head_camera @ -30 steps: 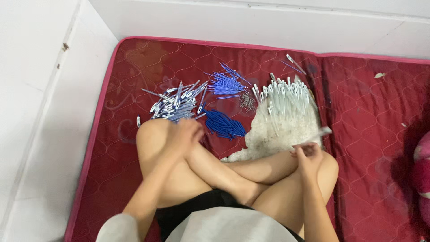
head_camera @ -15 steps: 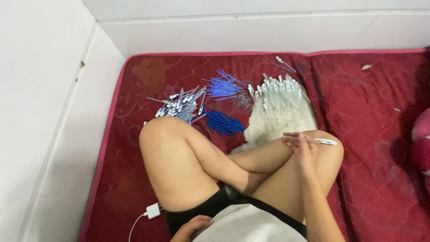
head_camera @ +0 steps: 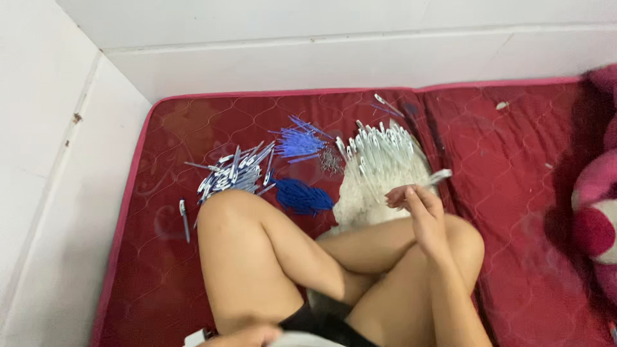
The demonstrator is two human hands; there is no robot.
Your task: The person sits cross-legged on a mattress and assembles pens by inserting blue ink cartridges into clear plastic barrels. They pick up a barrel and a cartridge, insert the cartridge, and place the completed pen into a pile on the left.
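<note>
I sit cross-legged on a dark red quilted mattress (head_camera: pixel 514 167). My right hand (head_camera: pixel 421 215) is raised over my right knee and pinches a clear white pen barrel (head_camera: pixel 438 178) at its fingertips. Just beyond it lies a big heap of clear pen barrels (head_camera: pixel 379 164). My left hand (head_camera: pixel 247 336) shows only in part at the bottom edge, low by my hip, next to a white object (head_camera: pixel 196 338); what it holds is hidden. Ahead of my left knee are a pile of blue caps (head_camera: pixel 302 196), blue refills (head_camera: pixel 299 141) and assembled pens (head_camera: pixel 234 173).
White tiled walls (head_camera: pixel 321 51) close the mattress at the back and left. A small cluster of metal springs (head_camera: pixel 331 160) lies between the piles. One loose pen (head_camera: pixel 184 218) rests left of my knee. A pink and white plush toy (head_camera: pixel 594 212) sits at the right edge.
My left hand has dropped from my left knee down to my hip at the frame's bottom. My right hand still holds the barrel, lifted slightly. The view has tilted up towards the wall.
</note>
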